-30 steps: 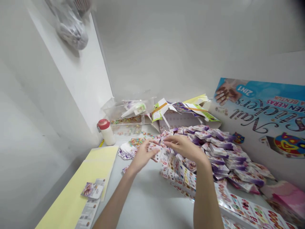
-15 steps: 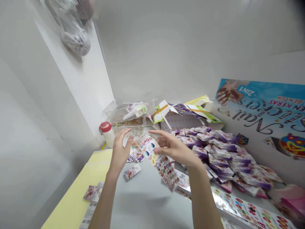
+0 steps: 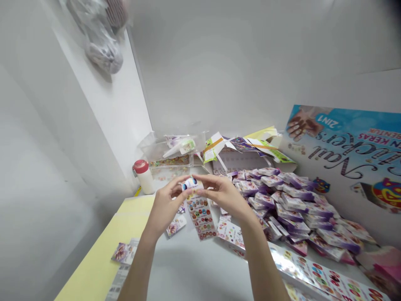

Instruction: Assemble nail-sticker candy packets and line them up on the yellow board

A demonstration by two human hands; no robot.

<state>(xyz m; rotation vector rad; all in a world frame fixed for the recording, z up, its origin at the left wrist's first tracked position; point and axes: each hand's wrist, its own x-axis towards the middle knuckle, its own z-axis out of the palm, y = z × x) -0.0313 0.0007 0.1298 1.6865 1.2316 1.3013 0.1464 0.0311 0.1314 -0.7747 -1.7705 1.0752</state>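
A long strip of nail stickers (image 3: 202,217) hangs from my two hands above the grey tabletop, its top end bent over between the fingers. My left hand (image 3: 169,202) pinches the upper left edge with thumb and fingers. On the other side, my right hand (image 3: 221,192) grips the upper right edge the same way. Just below my left hand lies a small purple-and-white box (image 3: 176,225). More sticker strips (image 3: 230,234) lie to the right, partly behind my right forearm.
A heap of small purple-and-white boxes (image 3: 291,205) covers the right side. Behind stand a red-lidded bottle (image 3: 144,176), clear plastic trays (image 3: 175,161) and an opened carton (image 3: 238,161). A large nail sticker sign (image 3: 344,154) leans at right. Further boxes (image 3: 123,253) lie at left.
My left hand has moved right and closed on the strip's top end. The strip now hangs more upright, and its top is bent over.
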